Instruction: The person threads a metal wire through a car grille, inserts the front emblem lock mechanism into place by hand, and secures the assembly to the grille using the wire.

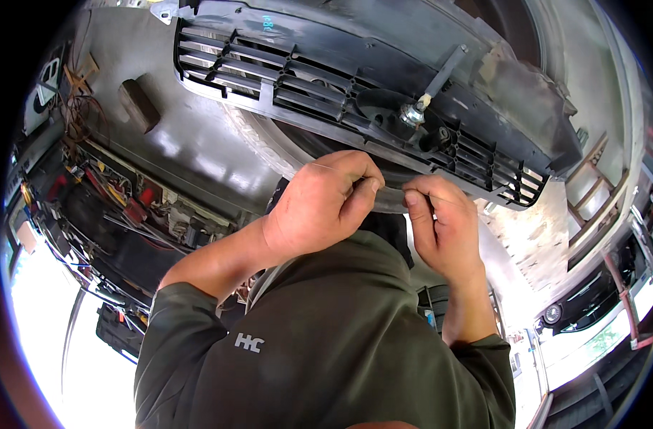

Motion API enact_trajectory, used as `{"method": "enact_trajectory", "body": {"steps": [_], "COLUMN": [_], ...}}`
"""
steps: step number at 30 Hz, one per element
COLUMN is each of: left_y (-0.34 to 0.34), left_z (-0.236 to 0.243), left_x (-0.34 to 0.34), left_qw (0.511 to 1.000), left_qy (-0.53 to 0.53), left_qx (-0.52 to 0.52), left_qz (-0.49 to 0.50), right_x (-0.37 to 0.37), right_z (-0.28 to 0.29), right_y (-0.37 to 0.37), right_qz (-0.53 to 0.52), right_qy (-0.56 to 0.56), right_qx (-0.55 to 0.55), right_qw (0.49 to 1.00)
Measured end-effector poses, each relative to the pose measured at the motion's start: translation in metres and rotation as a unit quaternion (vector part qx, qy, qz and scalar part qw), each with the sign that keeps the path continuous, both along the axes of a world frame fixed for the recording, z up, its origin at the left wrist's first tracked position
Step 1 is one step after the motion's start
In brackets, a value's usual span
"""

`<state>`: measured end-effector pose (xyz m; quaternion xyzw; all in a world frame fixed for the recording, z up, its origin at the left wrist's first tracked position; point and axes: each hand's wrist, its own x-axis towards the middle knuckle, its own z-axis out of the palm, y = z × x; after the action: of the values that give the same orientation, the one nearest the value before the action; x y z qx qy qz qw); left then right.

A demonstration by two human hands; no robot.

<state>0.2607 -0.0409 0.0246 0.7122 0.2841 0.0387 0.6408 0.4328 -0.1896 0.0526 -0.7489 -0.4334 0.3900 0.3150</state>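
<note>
Here's my left hand (319, 204) on a forearm slanting up toward the right, back of the hand turned upward, thumb and forefinger closed in a tight pinch. Across a small gap, my right hand (444, 225), forearm rising steeply, fingers curled, thumb tip against forefinger, just as narrow! Between them runs a very fine, pale, thread-like strand (391, 187), too thin for me to tell wire from thread. It shows just off the near edge of the black, slatted plastic grille (350, 91), whose right half carries a shiny silver metal fitting (412, 113).
</note>
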Motion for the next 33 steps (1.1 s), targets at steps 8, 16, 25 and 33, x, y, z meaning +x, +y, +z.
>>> {"method": "enact_trajectory", "body": {"steps": [8,16,25,33], "left_y": [-0.001,0.001,-0.003,-0.002], "left_z": [0.007,0.01,0.013,0.009], "left_x": [0.007,0.009,0.015,0.016], "left_qw": [1.0,0.997,0.999,0.999], "left_qy": [0.003,0.032,0.025,0.035], "left_qx": [-0.008,0.032,-0.013,-0.028], "left_qz": [-0.011,-0.057,-0.037,-0.031], "right_x": [-0.004,-0.002,-0.006,0.002], "right_z": [-0.002,-0.005,-0.009,-0.012], "right_y": [-0.006,-0.006,-0.006,-0.004], "right_qz": [-0.157,-0.163,-0.193,-0.123], "right_qy": [0.276,0.268,0.335,0.27], "right_qx": [-0.062,-0.077,-0.051,-0.071], "right_qw": [0.946,0.946,0.921,0.952]}}
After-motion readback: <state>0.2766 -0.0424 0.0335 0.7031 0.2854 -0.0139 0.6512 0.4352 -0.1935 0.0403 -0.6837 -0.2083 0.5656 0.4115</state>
